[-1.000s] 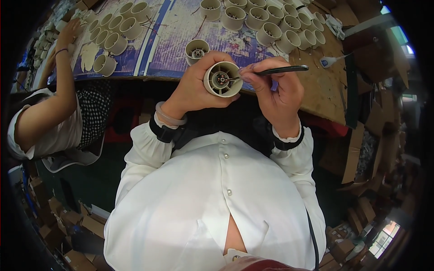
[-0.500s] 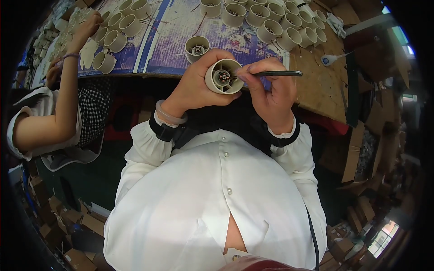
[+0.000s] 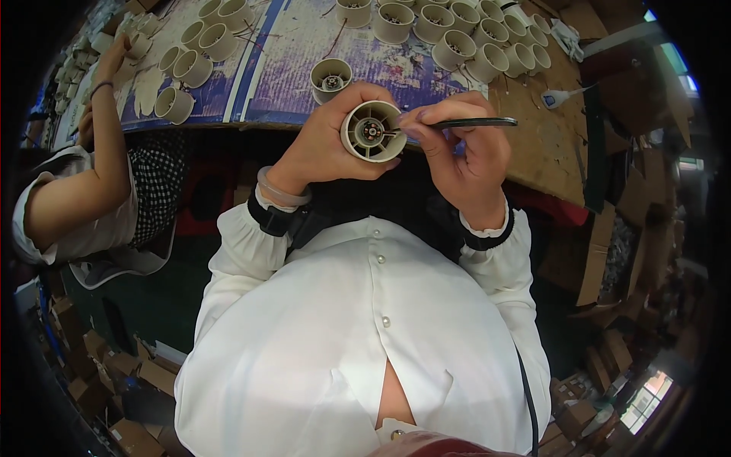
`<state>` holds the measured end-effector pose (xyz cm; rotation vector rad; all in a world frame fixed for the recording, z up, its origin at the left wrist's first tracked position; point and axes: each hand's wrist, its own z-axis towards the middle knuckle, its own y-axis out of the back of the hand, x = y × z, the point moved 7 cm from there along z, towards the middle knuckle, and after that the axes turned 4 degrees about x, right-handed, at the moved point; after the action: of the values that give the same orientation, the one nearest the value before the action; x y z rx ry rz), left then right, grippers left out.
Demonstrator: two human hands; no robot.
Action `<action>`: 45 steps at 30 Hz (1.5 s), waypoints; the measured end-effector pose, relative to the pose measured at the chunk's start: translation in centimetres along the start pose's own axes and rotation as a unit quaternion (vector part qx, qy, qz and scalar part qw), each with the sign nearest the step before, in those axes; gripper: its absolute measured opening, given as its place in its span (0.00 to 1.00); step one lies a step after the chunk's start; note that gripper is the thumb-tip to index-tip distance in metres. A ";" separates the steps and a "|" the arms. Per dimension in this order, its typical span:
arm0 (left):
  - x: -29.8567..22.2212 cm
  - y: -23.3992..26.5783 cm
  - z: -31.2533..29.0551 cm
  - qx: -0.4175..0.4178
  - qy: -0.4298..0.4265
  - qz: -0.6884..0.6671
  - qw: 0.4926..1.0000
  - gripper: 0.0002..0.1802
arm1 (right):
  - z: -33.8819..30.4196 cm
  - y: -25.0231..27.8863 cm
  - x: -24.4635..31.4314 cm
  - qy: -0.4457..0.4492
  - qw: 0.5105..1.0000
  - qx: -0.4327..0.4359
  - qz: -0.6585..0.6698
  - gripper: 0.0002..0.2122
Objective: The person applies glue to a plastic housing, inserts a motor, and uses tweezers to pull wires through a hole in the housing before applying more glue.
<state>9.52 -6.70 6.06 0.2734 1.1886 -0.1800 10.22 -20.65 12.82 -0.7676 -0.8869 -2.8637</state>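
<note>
My left hand [image 3: 335,137] is wrapped around a cream round motor housing [image 3: 349,143], its open end tilted up toward me. Inside it, thin ribs run from the wall to a small round motor core [image 3: 372,132] in the middle. Pinched in my right hand [image 3: 466,152] are dark slim tweezers [image 3: 480,122]; their thin tips reach over the housing's right rim toward the core. Just beyond my left hand, a similar housing [image 3: 332,79] stands upright on the table.
Several more housings [image 3: 454,50] stand in a group at the far right of the table [image 3: 525,145]. At left, a co-worker's arm [image 3: 112,145] reaches among other housings [image 3: 174,105]. A small white bottle [image 3: 556,99] with a thin nozzle lies near the table's right side.
My left hand has turned the housing more upright, so its inside faces me more squarely. My right hand and the tweezers have shifted slightly right. The co-worker's hand has moved left.
</note>
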 end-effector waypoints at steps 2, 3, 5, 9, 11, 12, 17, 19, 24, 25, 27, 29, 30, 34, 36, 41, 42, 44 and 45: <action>0.1 -0.1 0.0 0.001 0.007 -0.007 1.000 0.32 | 0.0 0.0 0.2 0.020 0.999 0.006 -0.034 0.07; 0.2 -0.1 0.0 0.002 0.011 -0.011 1.000 0.32 | 0.1 0.0 0.3 0.020 0.999 0.006 -0.034 0.07; 0.6 -0.1 -0.2 0.002 0.025 -0.027 0.999 0.32 | 0.0 0.2 0.4 0.000 0.999 -0.005 -0.035 0.07; 1.1 -0.2 -0.2 0.005 0.043 -0.052 0.998 0.32 | -0.2 0.0 -0.4 -0.011 0.999 -0.052 -0.010 0.08; 0.9 -0.2 -0.1 0.008 0.023 -0.035 0.999 0.32 | -0.3 0.1 -0.5 -0.012 0.997 -0.072 0.003 0.09; 0.9 -0.2 -0.1 0.008 0.023 -0.035 0.999 0.32 | -0.3 0.1 -0.6 -0.021 0.997 -0.071 0.009 0.09; 1.2 -0.3 -0.2 0.004 0.040 -0.065 0.997 0.32 | -0.4 0.0 -1.0 -0.054 0.995 -0.073 0.029 0.08; 1.4 -0.3 -0.2 0.007 0.048 -0.070 0.996 0.32 | -0.4 0.1 -1.0 -0.062 0.995 -0.075 0.034 0.08; 1.5 -0.3 -0.2 0.007 0.054 -0.071 0.996 0.32 | -0.3 0.3 -0.9 -0.083 0.995 -0.061 0.009 0.07; 1.5 -0.4 -0.2 0.007 0.055 -0.073 0.996 0.32 | -0.4 0.2 -0.9 -0.082 0.994 -0.069 0.022 0.07; 1.5 -0.4 -0.2 0.007 0.058 -0.078 0.995 0.32 | -0.5 0.2 -1.1 -0.082 0.993 -0.077 0.034 0.07; 1.6 -0.4 -0.2 0.007 0.059 -0.076 0.995 0.32 | -0.5 0.2 -1.1 -0.072 0.994 -0.075 0.030 0.07; 1.6 -0.4 -0.2 0.008 0.060 -0.073 0.995 0.32 | -0.5 0.2 -1.1 -0.067 0.995 -0.075 0.027 0.07; 1.6 -0.4 -0.2 0.010 0.062 -0.070 0.996 0.32 | -0.6 -0.2 -1.0 -0.026 0.999 0.002 0.020 0.06; 1.5 -0.5 -0.2 0.010 0.062 -0.069 0.996 0.32 | -0.8 -0.2 -1.3 -0.036 0.999 0.002 0.025 0.06; 1.4 -0.4 -0.1 0.015 0.043 -0.055 0.997 0.32 | -0.9 -0.1 -1.6 -0.076 0.997 0.009 0.022 0.06; 1.5 -0.4 0.0 0.019 0.049 -0.062 0.997 0.32 | -0.9 -0.1 -1.7 -0.086 0.996 0.011 0.016 0.06; 1.5 -0.5 0.0 0.023 0.055 -0.068 0.996 0.32 | -0.8 -0.2 -1.6 -0.073 0.997 0.004 0.013 0.06; 1.4 -0.4 0.0 0.021 0.053 -0.065 0.996 0.32 | -0.7 -0.1 -1.4 -0.060 0.998 -0.003 0.009 0.06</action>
<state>9.94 -7.09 4.68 0.2447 1.3102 -0.3078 11.13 -21.07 11.53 -0.9509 -0.8775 -2.8315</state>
